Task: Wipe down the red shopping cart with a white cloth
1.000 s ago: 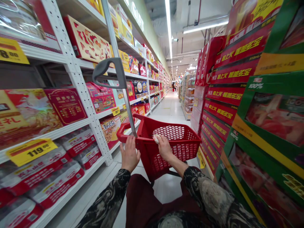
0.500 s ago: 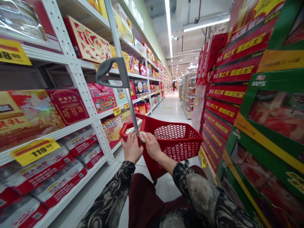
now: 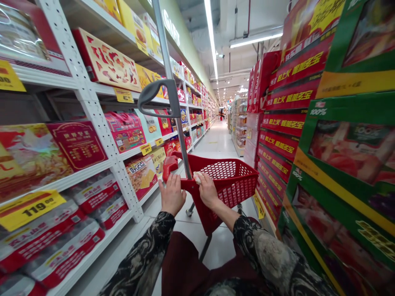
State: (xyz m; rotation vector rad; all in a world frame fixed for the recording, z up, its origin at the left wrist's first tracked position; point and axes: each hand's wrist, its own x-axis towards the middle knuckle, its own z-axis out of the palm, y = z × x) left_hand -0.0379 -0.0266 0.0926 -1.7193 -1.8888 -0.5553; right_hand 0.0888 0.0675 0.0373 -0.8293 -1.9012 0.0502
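Right hand [image 3: 207,190] farther along basket rim [image 3: 247,176]

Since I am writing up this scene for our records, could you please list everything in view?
Shopping cart: one, red, centre
White wad: one, white, under right fingertips
Pole with handle: one, silver and grey, above the cart's near side
Shelving: one row, white, left
Boxed goods: many, mixed colours, on shelves
Bottle packs: several, red and clear, lower left
Price tags: several, yellow, shelf edges
Cartons: two stacks, red and green, right
Ceiling lights: several, white, overhead
Distant person: one, dark, down the aisle
Floor: one, pale, below
Left hand, right hand: two, bare, cart's near rim
Sleeves: two, black patterned, lower foreground
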